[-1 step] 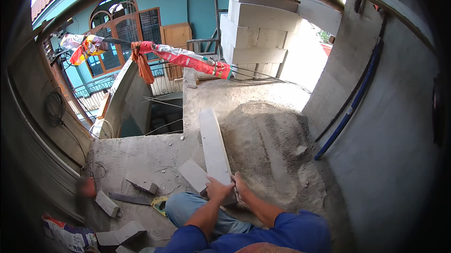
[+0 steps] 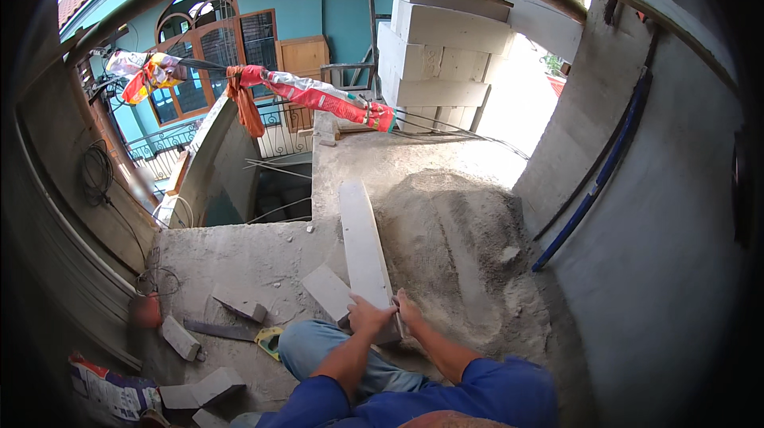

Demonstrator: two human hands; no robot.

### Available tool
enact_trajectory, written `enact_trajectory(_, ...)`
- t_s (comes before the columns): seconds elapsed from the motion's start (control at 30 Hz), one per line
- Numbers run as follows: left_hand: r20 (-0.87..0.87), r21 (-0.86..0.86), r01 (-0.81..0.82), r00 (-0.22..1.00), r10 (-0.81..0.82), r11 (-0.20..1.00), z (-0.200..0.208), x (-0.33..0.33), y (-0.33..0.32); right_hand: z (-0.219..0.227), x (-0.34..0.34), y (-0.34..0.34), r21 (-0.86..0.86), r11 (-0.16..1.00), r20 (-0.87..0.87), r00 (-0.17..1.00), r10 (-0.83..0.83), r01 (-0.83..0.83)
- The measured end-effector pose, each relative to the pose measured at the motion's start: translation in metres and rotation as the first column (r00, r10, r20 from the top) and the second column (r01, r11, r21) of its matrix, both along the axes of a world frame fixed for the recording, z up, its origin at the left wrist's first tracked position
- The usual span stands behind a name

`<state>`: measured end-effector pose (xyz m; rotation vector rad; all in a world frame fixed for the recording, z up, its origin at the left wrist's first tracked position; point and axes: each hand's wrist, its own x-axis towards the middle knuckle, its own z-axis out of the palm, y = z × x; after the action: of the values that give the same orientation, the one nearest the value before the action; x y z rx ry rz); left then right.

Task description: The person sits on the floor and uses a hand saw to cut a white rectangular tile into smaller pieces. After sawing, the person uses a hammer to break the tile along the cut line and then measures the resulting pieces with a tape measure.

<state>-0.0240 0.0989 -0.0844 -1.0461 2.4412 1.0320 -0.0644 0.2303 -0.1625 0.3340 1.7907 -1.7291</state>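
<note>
A long pale block (image 2: 363, 241) lies lengthwise in front of me, its near end under my hands. My left hand (image 2: 369, 318) rests on top near that end, index finger and thumb stretched apart, the thumb reaching toward the right edge. At that edge my right hand (image 2: 410, 313) is closed, its fingertips pinching something thin and small that I cannot make out. The two hands nearly meet. A shorter pale block (image 2: 327, 290) lies against the long one's left side, by my left hand. Beside my knee lies a handsaw (image 2: 224, 333) with a yellow handle.
A heap of grey sand (image 2: 454, 245) lies right of the long block. Cut block pieces (image 2: 181, 339) and a printed sack (image 2: 115, 391) are at the lower left. An opening in the floor (image 2: 278, 189) lies ahead on the left. Stacked white blocks (image 2: 442, 54) stand beyond.
The view has shifted very slightly. My hands stay at the near end of the long block, with only a small shift of the right fingers.
</note>
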Motion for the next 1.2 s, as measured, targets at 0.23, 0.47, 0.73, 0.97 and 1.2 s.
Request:
enact_trajectory(0.23,-0.026,0.059,-0.052,0.998,0.054,0.997,0.013,-0.006,-0.019,-0.047,-0.016,0.061,0.042,0.999,0.265,0.964,-0.024,0.013)
enact_trajectory(0.47,-0.167,0.435,-0.170,0.950,0.265,0.884,0.006,0.024,-0.029,-0.033,-0.031,0.094,-0.542,0.838,0.253,0.941,0.224,-0.053)
enact_trajectory(0.73,-0.164,0.915,-0.091,0.808,0.566,0.394,0.019,0.051,-0.026,0.046,-0.047,0.051,-0.636,0.768,0.150,0.963,0.223,-0.079)
enact_trajectory(0.97,-0.096,0.906,-0.204,0.755,0.648,0.371,0.024,0.049,-0.023,0.095,-0.066,0.017,-0.552,0.801,0.151,0.916,0.371,-0.233)
enact_trajectory(1.2,0.027,0.995,-0.093,0.655,0.755,0.045,0.044,0.065,-0.049,0.100,-0.075,-0.002,-0.474,0.835,0.078,0.931,0.356,-0.279)
